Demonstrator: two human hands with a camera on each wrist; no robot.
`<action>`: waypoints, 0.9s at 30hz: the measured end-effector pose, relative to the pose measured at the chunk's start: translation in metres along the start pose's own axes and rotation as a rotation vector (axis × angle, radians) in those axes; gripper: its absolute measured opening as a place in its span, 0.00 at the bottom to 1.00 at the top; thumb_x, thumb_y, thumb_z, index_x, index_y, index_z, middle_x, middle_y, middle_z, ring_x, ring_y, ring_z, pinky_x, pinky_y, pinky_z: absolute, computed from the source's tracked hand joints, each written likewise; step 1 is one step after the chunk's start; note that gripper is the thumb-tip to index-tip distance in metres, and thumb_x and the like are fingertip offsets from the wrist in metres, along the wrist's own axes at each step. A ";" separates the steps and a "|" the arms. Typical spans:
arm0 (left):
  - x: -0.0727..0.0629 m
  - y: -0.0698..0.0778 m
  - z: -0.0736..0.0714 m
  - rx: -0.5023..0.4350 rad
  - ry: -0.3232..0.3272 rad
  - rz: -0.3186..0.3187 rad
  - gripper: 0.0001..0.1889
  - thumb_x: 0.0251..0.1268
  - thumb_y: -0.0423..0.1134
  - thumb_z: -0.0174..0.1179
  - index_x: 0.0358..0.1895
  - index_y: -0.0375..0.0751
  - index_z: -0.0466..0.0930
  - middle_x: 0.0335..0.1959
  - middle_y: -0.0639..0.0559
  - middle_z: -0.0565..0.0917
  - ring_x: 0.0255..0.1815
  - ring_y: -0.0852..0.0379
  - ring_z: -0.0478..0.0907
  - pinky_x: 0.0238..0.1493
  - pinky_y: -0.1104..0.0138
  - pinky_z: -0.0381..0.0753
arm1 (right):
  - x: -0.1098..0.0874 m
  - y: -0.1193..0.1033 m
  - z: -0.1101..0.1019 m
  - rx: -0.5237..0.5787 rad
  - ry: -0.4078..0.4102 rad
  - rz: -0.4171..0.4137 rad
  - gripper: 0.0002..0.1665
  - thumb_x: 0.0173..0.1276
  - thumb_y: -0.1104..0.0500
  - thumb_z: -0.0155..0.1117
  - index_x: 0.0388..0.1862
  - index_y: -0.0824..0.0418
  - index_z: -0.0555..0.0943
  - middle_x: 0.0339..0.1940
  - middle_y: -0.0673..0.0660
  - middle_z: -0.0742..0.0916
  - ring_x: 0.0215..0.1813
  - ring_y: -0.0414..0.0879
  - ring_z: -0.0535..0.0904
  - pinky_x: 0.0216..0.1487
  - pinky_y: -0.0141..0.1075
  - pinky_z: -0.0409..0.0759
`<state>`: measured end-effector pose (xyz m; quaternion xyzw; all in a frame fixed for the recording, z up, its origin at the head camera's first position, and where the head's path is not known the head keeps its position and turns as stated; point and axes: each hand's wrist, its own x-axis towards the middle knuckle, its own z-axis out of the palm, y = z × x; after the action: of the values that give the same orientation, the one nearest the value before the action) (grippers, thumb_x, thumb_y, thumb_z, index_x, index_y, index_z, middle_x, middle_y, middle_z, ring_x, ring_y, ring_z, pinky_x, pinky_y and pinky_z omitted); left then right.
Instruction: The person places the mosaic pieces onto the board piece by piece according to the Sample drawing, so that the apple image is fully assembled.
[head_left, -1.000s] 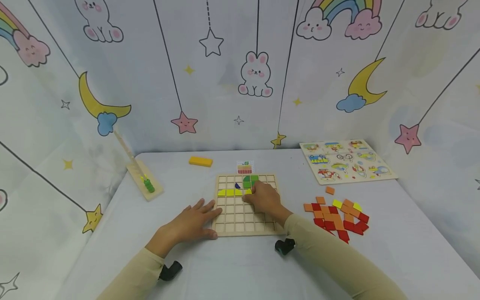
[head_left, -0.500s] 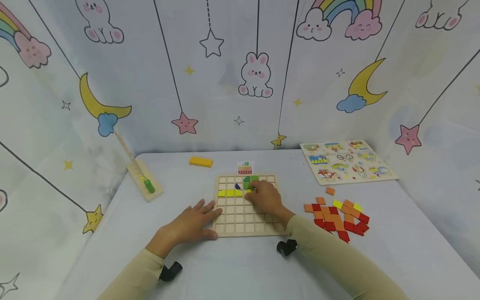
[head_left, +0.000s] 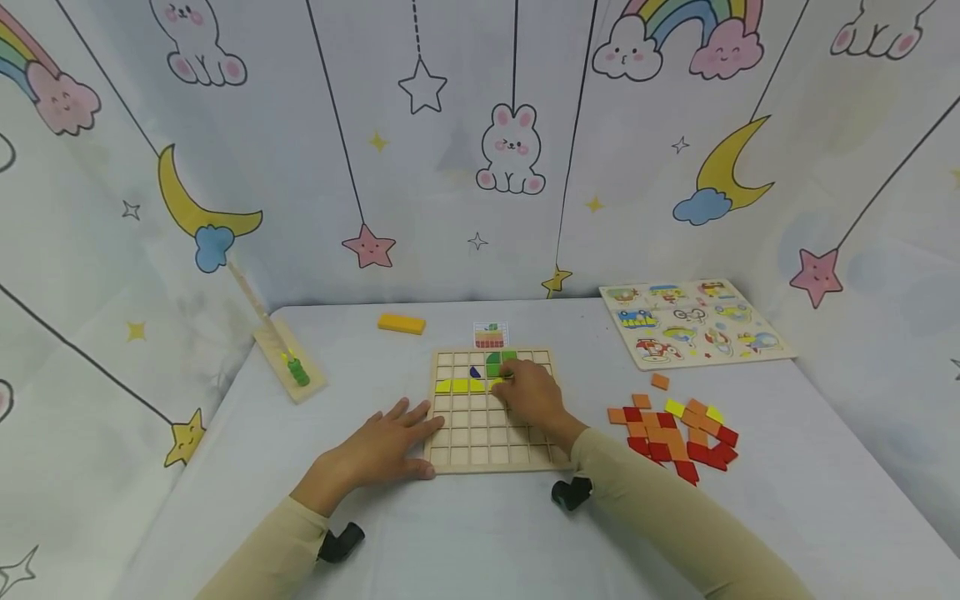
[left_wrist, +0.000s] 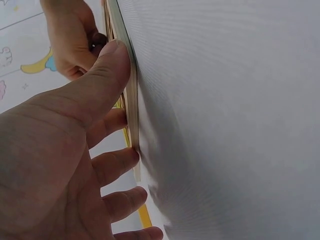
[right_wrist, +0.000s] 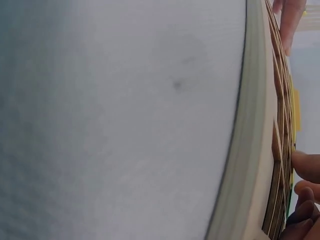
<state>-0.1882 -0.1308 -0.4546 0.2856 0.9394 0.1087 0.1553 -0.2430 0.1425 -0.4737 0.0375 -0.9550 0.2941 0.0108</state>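
Observation:
A wooden grid board (head_left: 469,456) lies flat on the white table. Yellow tiles (head_left: 460,386) fill part of one row, below several green tiles (head_left: 493,367) and a small dark blue tile (head_left: 475,372). My right hand (head_left: 536,396) reaches over the board, its thumb and index finger pinching a yellow tile (head_left: 496,382) at the end of that row; the hand covers the cells behind it. With fingers spread, my left hand (head_left: 386,442) rests at the board's left side. In the left wrist view, its thumb (left_wrist: 115,57) lies against the board's edge (left_wrist: 133,100).
Loose orange, red and yellow tiles (head_left: 663,435) lie right of the board. A small pattern card (head_left: 491,335) sits just behind it. Farther back are a yellow block (head_left: 401,323) and a picture puzzle board (head_left: 690,325). A wooden stand with a green caterpillar (head_left: 297,372) is at left.
My right hand has shifted only slightly at the yellow row, its fingertips moving a little over the same cell. The left hand stays where it was.

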 end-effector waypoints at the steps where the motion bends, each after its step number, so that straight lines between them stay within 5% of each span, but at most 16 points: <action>1: 0.000 0.000 0.000 0.000 0.001 0.001 0.41 0.62 0.64 0.65 0.78 0.58 0.66 0.82 0.50 0.59 0.82 0.36 0.51 0.73 0.34 0.58 | 0.000 0.000 -0.001 0.005 0.000 -0.003 0.17 0.67 0.53 0.72 0.52 0.58 0.86 0.46 0.54 0.88 0.41 0.45 0.80 0.39 0.40 0.80; 7: 0.000 -0.001 0.001 0.001 0.003 0.003 0.41 0.62 0.64 0.65 0.78 0.58 0.66 0.82 0.50 0.59 0.82 0.36 0.51 0.73 0.34 0.59 | -0.002 0.006 -0.011 0.043 0.018 -0.020 0.14 0.70 0.56 0.67 0.53 0.56 0.87 0.38 0.51 0.87 0.35 0.43 0.79 0.31 0.36 0.76; 12: -0.001 0.000 0.000 0.007 0.002 0.006 0.41 0.62 0.64 0.65 0.78 0.58 0.65 0.82 0.50 0.59 0.82 0.36 0.51 0.73 0.34 0.58 | -0.009 0.030 -0.044 0.172 0.022 0.004 0.16 0.72 0.59 0.64 0.57 0.60 0.85 0.32 0.54 0.82 0.31 0.46 0.74 0.29 0.37 0.71; 17: 0.003 0.003 -0.003 0.023 0.003 0.015 0.41 0.62 0.64 0.65 0.78 0.58 0.66 0.82 0.49 0.59 0.82 0.36 0.51 0.73 0.34 0.59 | -0.025 0.085 -0.113 0.272 -0.040 -0.026 0.25 0.76 0.52 0.63 0.69 0.57 0.77 0.43 0.58 0.82 0.42 0.54 0.76 0.37 0.41 0.77; 21: 0.001 0.004 -0.006 0.021 -0.009 0.000 0.41 0.62 0.64 0.66 0.78 0.57 0.66 0.82 0.49 0.60 0.82 0.35 0.51 0.73 0.34 0.58 | -0.046 0.137 -0.164 0.305 -0.035 0.035 0.38 0.78 0.46 0.60 0.81 0.52 0.62 0.54 0.64 0.78 0.54 0.60 0.74 0.47 0.45 0.80; 24: -0.001 0.005 -0.006 0.009 -0.014 0.000 0.41 0.62 0.63 0.66 0.78 0.56 0.66 0.81 0.48 0.60 0.82 0.35 0.51 0.73 0.34 0.58 | -0.064 0.175 -0.182 0.243 -0.028 0.125 0.43 0.78 0.44 0.60 0.83 0.54 0.57 0.61 0.69 0.75 0.59 0.62 0.72 0.53 0.46 0.81; 27: 0.000 0.003 -0.004 0.017 -0.012 0.002 0.41 0.62 0.64 0.66 0.78 0.57 0.66 0.81 0.49 0.60 0.82 0.35 0.51 0.73 0.34 0.58 | -0.080 0.204 -0.180 0.128 -0.081 0.175 0.41 0.75 0.43 0.63 0.79 0.60 0.65 0.62 0.71 0.75 0.58 0.64 0.73 0.49 0.45 0.83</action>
<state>-0.1876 -0.1287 -0.4500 0.2884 0.9391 0.0990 0.1583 -0.1796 0.4168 -0.4423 -0.0336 -0.9335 0.3527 -0.0561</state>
